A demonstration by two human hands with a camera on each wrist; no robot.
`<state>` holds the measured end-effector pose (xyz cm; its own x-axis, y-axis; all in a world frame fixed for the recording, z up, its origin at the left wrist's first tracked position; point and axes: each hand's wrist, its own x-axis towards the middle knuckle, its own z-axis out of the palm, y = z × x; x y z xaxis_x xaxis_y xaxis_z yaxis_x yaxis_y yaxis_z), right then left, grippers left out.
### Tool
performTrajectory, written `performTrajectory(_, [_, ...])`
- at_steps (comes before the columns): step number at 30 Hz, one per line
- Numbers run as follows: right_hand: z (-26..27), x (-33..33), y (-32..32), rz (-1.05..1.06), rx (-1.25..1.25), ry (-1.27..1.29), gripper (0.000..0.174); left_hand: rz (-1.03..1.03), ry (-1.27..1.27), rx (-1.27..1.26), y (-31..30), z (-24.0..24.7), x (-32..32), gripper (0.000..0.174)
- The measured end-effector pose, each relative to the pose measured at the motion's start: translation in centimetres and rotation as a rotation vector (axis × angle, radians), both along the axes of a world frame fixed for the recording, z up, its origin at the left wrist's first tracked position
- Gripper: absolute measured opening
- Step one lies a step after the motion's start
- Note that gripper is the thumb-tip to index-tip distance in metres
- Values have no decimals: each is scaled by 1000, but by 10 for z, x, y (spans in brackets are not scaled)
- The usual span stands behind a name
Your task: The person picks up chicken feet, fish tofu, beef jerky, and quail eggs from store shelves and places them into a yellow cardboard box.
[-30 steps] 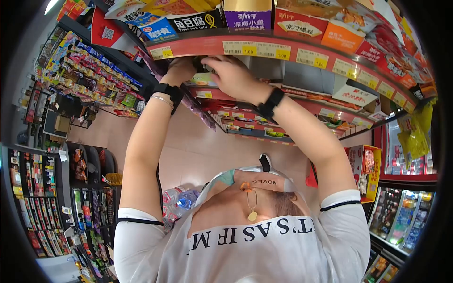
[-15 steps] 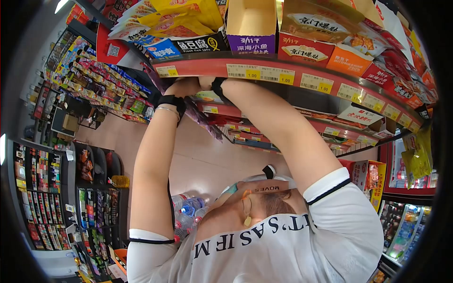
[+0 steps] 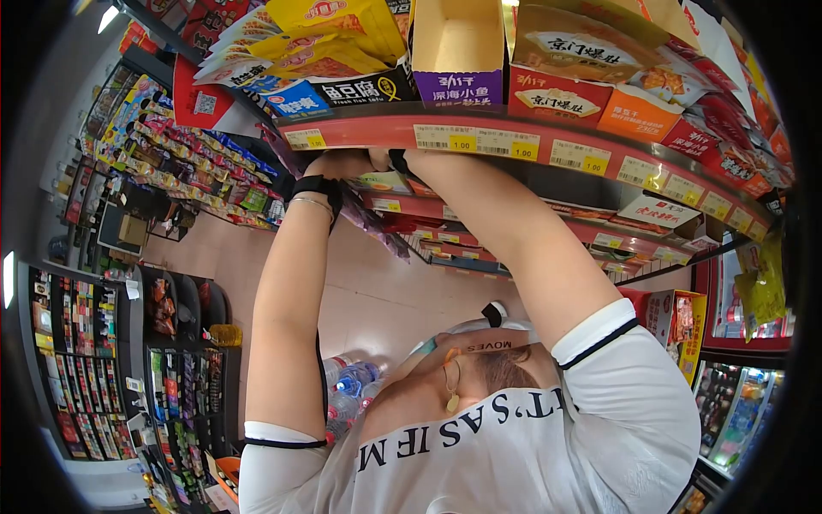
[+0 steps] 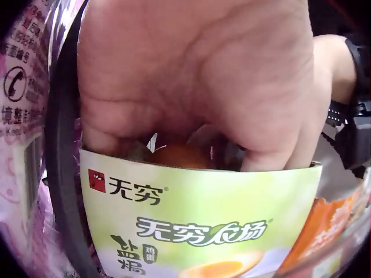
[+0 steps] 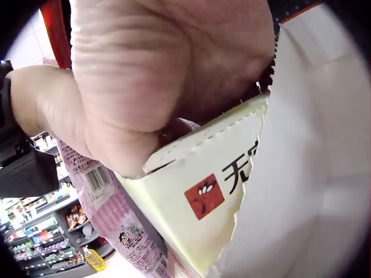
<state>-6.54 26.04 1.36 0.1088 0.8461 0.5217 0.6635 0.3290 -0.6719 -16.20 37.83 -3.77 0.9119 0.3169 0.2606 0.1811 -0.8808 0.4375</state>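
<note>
Both hands reach under the shelf's price rail into a light green printed carton [image 4: 203, 200]. In the left wrist view my left hand [image 4: 191, 75] dips over the front panel, its fingertips hidden inside. A brown rounded item in clear wrap [image 4: 179, 156] shows below the palm. My right hand [image 5: 168, 63] also reaches over the carton's perforated edge in the right wrist view, its fingers mostly out of sight. In the head view the left hand [image 3: 342, 163] and right hand [image 3: 379, 160] sit close together. I cannot tell what the hidden fingers grip.
Above the hands, the shelf rail [image 3: 599, 154] carries price tags. An opened purple snack box [image 3: 458, 86] and yellow snack bags [image 3: 342, 43] stand over it. Pink-purple packaging [image 5: 98, 185] hangs beside the carton. A torn white carton [image 5: 313, 150] adjoins it. Bottles [image 3: 351, 381] stand on the floor.
My right hand, earlier visible above the carton, has moved left and in under the rail beside the left hand. Over the last half second both arms stay nearly still as the view shifts slightly.
</note>
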Motion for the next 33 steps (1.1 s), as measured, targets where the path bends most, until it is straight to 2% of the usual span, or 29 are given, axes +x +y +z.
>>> performTrajectory(1, [0,0,2,0,1,10,27,-64,-100,-177,-3,4,3,48])
performTrajectory(2, [-1,1,4,-1,0,20,27,-67,-98,-181,-7,7,3,48])
performTrajectory(4, [-5,4,2,-1,2,38,26,44,150,73,-21,24,2,48])
performTrajectory(5, [-5,3,3,-2,5,48,26,40,151,72,-26,31,2,48])
performTrajectory(7, [-3,-4,10,-7,12,70,26,87,307,196,-33,42,4,54])
performTrajectory(9, [-9,2,4,-10,16,95,26,75,291,128,-7,11,6,57])
performTrajectory(13, [-15,2,3,-11,25,141,26,76,238,56,-23,25,0,62])
performTrajectory(17, [-24,10,-1,-18,27,195,25,28,254,34,-2,12,-3,58])
performTrajectory(19, [-26,7,3,-21,29,223,25,110,461,192,4,7,2,56])
performTrajectory(20, [-31,15,-1,-22,30,236,25,105,465,190,0,8,4,56])
performTrajectory(23, [-32,12,11,-10,30,277,25,232,431,242,-7,5,3,61])
performTrajectory(25, [-35,13,12,3,34,301,25,332,396,327,-11,5,3,50])
performTrajectory(28, [-39,12,12,21,42,329,25,431,292,298,-24,10,-2,45])
performTrajectory(32, [-44,16,11,45,54,365,24,494,253,279,-30,15,-8,40])
performTrajectory(33, [-46,19,9,50,56,376,24,458,119,310,-29,15,-10,38])
